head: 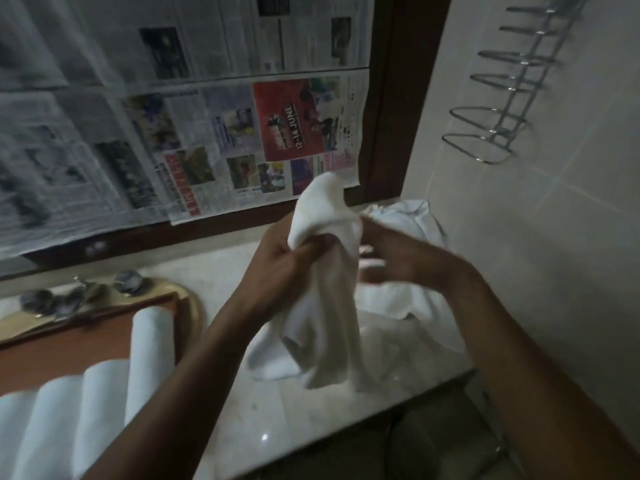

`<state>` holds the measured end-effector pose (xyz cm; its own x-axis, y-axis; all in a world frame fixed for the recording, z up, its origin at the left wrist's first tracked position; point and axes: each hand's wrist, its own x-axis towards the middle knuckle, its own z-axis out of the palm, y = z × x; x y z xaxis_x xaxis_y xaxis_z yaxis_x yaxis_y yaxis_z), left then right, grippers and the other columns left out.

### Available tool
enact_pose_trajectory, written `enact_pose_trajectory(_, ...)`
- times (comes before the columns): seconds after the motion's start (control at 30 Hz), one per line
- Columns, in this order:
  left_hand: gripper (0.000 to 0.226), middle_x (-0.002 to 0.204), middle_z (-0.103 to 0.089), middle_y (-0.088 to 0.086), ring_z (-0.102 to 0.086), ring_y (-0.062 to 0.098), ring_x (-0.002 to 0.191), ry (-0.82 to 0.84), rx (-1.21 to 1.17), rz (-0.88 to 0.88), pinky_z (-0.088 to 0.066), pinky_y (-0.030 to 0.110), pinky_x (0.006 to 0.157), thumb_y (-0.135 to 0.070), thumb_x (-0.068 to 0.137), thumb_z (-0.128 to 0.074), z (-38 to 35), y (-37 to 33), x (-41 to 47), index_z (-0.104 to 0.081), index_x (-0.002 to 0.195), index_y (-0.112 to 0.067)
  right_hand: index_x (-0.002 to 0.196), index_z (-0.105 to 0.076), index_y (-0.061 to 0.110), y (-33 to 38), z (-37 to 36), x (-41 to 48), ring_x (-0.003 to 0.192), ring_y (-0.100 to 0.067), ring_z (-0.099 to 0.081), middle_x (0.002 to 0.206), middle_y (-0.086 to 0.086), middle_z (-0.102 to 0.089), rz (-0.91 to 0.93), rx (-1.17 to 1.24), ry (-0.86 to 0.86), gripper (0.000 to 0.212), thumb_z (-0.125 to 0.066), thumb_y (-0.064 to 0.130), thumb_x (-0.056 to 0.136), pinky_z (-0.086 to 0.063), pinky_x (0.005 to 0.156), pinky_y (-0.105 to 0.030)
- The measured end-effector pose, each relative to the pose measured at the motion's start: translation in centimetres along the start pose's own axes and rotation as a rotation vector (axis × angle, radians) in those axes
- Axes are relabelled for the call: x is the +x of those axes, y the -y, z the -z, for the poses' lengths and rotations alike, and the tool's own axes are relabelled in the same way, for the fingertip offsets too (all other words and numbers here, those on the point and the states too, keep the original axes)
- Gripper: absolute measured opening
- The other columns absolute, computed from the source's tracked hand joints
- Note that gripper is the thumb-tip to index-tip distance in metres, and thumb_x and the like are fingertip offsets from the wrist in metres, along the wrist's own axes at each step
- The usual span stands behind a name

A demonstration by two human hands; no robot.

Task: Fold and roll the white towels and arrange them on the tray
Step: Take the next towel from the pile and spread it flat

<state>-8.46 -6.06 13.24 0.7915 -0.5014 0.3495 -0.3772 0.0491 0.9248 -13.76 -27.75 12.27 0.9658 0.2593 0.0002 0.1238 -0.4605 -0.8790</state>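
Observation:
My left hand (282, 263) grips a loose white towel (325, 306) near its top, so the cloth bunches above my fist and hangs down to the counter. Just right of it, my right hand (394, 261) is blurred with its fingers apart; whether it touches the towel I cannot tell. Behind and below the hands lies a heap of unfolded white towels (405, 299). At the lower left, several rolled white towels (104, 403) lie side by side on a wooden tray (69, 341).
The pale stone counter (256, 420) ends in a front edge at lower right. A gold-rimmed basin (192, 313) with metal taps (128, 280) sits behind the tray. Newspaper covers the mirror (173, 133). A chrome rack (485, 133) hangs on the tiled right wall.

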Motion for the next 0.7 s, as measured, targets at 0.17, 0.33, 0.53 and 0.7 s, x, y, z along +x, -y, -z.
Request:
enact_pose_trajectory(0.17, 0.019, 0.1, -0.074, -0.017, -0.069, 0.0, 0.094, -0.004, 0.048, 0.075, -0.051, 0.016, 0.075, -0.016, 0.1, -0.065, 2.8, -0.9, -6.3, -0.071, 0.106, -0.033, 0.148, -0.048, 0.022, -4.8, -14.1, -4.5, 0.136, -0.021, -0.054, 0.146, 0.0, -0.057, -0.464, -0.169, 0.335, 0.072, -0.08, 0.042, 0.087, -0.043, 0.108, -0.028)
enact_pose_trajectory(0.33, 0.019, 0.105, -0.073, -0.015, -0.068, 0.003, 0.101, -0.017, 0.162, 0.316, -0.05, 0.027, 0.086, -0.039, 0.106, -0.05, 5.7, 0.2, -13.5, -0.069, 0.108, -0.036, 0.153, -0.043, 0.025, -5.9, -20.2, -8.5, 0.136, -0.016, -0.051, 0.152, 0.004, -0.051, -0.46, -0.139, 0.438, 0.117, -0.079, 0.082, 0.057, -0.044, 0.113, -0.042)
enact_pose_trajectory(0.53, 0.016, 0.089, -0.073, -0.013, -0.07, 0.004, 0.086, 0.349, 0.434, 0.264, -0.056, 0.034, 0.08, -0.039, 0.103, -0.06, 6.3, -0.5, -17.6, -0.071, 0.093, -0.031, 0.141, -0.05, 0.027, -3.7, -19.9, -10.0, 0.129, -0.015, -0.059, 0.137, 0.003, -0.064, -0.214, 0.163, 0.262, 0.069, -0.087, 0.02, 0.083, -0.051, 0.107, -0.043)
enact_pose_trajectory(0.7, 0.015, 0.079, -0.069, -0.007, -0.064, 0.004, 0.073, 0.421, 0.703, 0.063, -0.051, 0.026, 0.065, -0.036, 0.09, -0.077, 4.8, 0.1, -17.8, -0.071, 0.088, -0.022, 0.135, -0.062, 0.028, -0.1, -18.5, -9.1, 0.117, -0.011, -0.067, 0.124, 0.008, -0.071, -0.099, 0.083, 0.127, 0.052, -0.082, 0.022, 0.088, -0.057, 0.098, -0.04)
